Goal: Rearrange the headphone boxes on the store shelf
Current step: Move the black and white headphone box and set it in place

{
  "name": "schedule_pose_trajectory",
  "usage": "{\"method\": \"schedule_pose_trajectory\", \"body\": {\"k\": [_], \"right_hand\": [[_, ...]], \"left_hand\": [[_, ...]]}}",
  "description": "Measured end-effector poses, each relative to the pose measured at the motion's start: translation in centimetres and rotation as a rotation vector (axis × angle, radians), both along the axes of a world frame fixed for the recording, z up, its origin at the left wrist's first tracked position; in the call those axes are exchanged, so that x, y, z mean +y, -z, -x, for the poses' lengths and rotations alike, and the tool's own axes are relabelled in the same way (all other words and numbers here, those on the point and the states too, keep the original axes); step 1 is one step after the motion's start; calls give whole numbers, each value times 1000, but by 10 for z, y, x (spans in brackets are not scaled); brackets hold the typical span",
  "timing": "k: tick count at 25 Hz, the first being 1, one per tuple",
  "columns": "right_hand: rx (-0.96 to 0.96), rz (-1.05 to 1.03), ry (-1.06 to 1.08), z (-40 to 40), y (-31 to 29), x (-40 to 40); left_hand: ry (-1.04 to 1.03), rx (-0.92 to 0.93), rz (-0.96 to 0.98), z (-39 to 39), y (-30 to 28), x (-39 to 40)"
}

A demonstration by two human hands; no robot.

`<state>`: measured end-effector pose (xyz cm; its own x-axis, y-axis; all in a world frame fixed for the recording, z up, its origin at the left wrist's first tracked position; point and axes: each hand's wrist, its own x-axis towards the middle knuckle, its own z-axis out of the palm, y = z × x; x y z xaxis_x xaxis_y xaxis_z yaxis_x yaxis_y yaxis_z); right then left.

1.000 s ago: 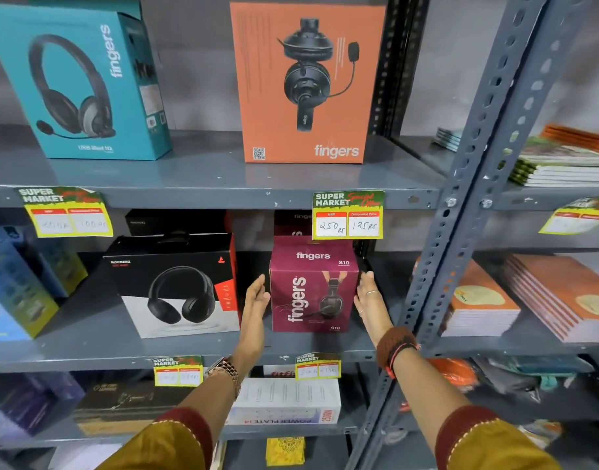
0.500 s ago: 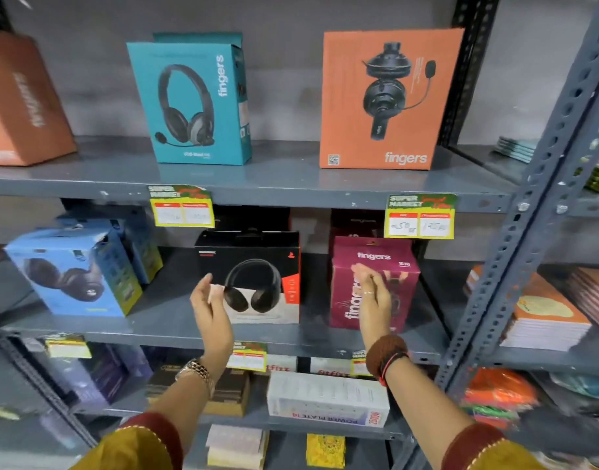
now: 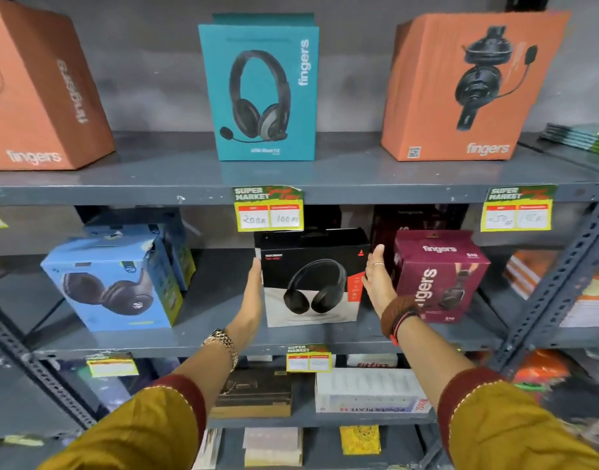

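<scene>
Both hands have shifted off the maroon box [image 3: 440,276] and now flank the black headphone box [image 3: 313,276] on the middle shelf [image 3: 209,300]. Half a second ago the left hand [image 3: 254,296] hung in the air short of that box with fingers curled, and the right hand [image 3: 379,283] lay across the maroon box's front; now each palm stands flat and open against one side of the black box, fingers straight, with nothing lifted. Whether the palms press the cardboard or only lie along it is not clear.

Just outside the grip on the right hand's side, the maroon box stands nearly touching the back of that hand, and the wrist covers the start of its printed name. Well beyond the left hand sits the blue box [image 3: 111,283], with another blue box half hidden behind it. Dark boxes behind the black and maroon ones show only their tops. Above the grip, the teal box [image 3: 260,93] stands between two orange boxes; the left orange box [image 3: 37,93] is cut off by the picture's edge, the right orange box [image 3: 471,86] shows whole. Writing on the price tag [image 3: 269,208] is partly legible; the lower tags are blurred.
</scene>
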<state>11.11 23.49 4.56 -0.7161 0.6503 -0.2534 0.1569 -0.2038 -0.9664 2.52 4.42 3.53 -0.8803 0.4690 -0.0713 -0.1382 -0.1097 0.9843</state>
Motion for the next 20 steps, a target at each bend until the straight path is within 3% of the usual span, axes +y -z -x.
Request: {"method": "schedule_pose_trajectory", "body": {"k": [9,15,20], "right_hand": [[20,29,-70,16,-7,-19],[75,65,-70,10,1,-11],[-114,-18,116,-1,52,-11]], "left_hand": [[4,0,-3,17,-4,-18],[8,17,108,34,24,-28],[-35,58,186,27,51,-60]]}}
